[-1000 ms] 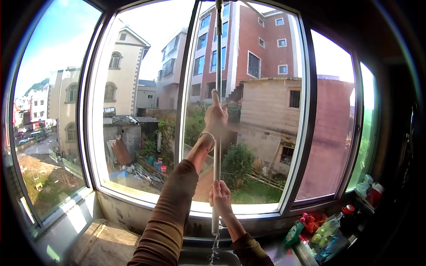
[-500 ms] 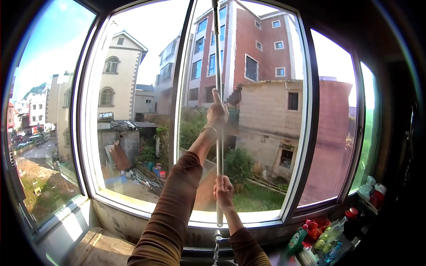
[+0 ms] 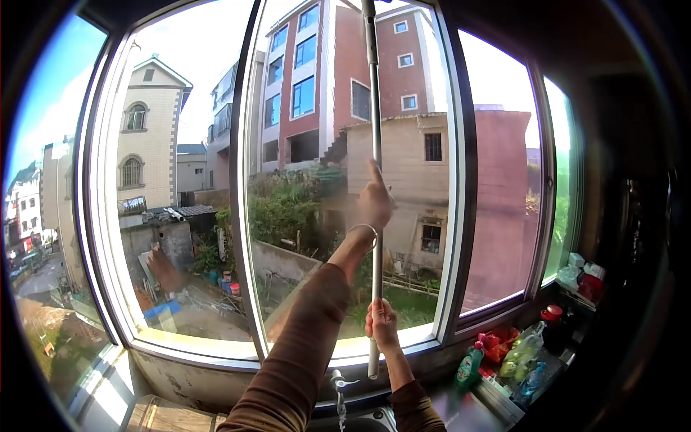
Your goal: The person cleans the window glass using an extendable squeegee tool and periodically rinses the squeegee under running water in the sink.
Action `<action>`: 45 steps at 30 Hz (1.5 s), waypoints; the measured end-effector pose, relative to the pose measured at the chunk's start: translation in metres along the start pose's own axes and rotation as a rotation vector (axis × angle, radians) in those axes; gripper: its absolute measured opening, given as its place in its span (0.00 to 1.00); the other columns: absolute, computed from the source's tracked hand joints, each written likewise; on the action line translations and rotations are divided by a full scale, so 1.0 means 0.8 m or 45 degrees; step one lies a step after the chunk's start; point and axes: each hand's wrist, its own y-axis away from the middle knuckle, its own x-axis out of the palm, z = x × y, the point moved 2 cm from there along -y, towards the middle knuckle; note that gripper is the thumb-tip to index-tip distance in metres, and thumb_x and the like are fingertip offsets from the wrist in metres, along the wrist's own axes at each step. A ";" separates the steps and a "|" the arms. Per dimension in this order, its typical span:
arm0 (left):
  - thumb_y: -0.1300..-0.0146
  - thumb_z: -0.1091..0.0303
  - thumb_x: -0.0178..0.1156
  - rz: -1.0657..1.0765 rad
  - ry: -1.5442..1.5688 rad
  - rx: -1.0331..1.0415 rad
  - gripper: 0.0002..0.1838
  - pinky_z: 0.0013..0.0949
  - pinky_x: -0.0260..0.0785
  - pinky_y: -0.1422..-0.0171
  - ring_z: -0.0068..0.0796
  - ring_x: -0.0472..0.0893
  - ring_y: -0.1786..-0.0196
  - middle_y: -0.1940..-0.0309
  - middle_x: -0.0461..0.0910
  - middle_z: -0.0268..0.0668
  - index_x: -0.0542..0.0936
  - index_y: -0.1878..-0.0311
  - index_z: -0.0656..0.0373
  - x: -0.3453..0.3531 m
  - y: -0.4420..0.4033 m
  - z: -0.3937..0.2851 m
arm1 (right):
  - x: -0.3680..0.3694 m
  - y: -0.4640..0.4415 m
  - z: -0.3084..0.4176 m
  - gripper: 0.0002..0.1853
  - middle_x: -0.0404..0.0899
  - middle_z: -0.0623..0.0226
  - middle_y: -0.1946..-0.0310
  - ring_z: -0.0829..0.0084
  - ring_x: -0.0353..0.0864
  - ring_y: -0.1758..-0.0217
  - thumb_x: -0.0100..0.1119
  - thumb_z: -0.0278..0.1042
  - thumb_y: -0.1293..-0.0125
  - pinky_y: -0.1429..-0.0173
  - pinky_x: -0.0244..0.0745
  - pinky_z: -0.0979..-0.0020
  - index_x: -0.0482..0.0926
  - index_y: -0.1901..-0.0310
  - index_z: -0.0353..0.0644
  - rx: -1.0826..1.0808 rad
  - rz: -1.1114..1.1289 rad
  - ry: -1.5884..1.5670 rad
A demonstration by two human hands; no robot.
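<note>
A long pale pole (image 3: 377,266) stands nearly upright in front of the window pane, its top running out past the upper edge of the view. Higher up, my left hand (image 3: 376,204) is wrapped round it with the index finger pointing up along the shaft. My right hand (image 3: 381,322) grips the pole near its lower end, in front of the bottom of the window frame (image 3: 345,353). Below the pole's end and to its left is a faucet (image 3: 340,380) with water running from it into a sink (image 3: 368,419).
A green bottle (image 3: 469,366), a bag of green produce (image 3: 521,357), a red bag (image 3: 497,344) and a red-lidded jar (image 3: 553,314) stand at the lower right. A wooden board (image 3: 169,416) lies at the lower left. Buildings show outside.
The view has turned to the right. Against the window, the pole and both hands have shifted rightward across the pane, and the faucet now shows left of the pole. Both hands keep their hold.
</note>
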 end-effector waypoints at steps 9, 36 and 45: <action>0.34 0.73 0.53 0.030 0.232 0.000 0.45 0.51 0.71 0.64 0.57 0.81 0.69 0.71 0.80 0.58 0.34 0.24 0.59 0.078 0.132 -0.031 | -0.098 0.123 -0.016 0.20 0.62 0.75 0.85 0.82 0.61 0.87 0.44 0.52 0.24 0.83 0.60 0.77 0.67 0.67 0.44 0.136 0.027 0.064; 0.32 0.61 0.58 -0.207 0.484 -0.130 0.47 0.34 0.72 0.82 0.32 0.76 0.83 0.63 0.77 0.52 0.35 0.24 0.61 -0.082 -0.041 -0.057 | -0.051 -0.011 0.138 0.22 0.76 0.50 0.79 0.48 0.79 0.74 0.47 0.52 0.26 0.71 0.70 0.56 0.72 0.67 0.39 -0.616 -0.252 0.852; 0.32 0.71 0.56 -0.242 0.872 0.001 0.48 0.31 0.70 0.81 0.30 0.76 0.81 0.54 0.77 0.55 0.29 0.24 0.55 -0.016 -0.039 -0.169 | -0.177 -0.017 0.206 0.23 0.71 0.54 0.85 0.50 0.76 0.80 0.51 0.52 0.28 0.76 0.67 0.58 0.71 0.70 0.39 -0.835 -0.426 1.098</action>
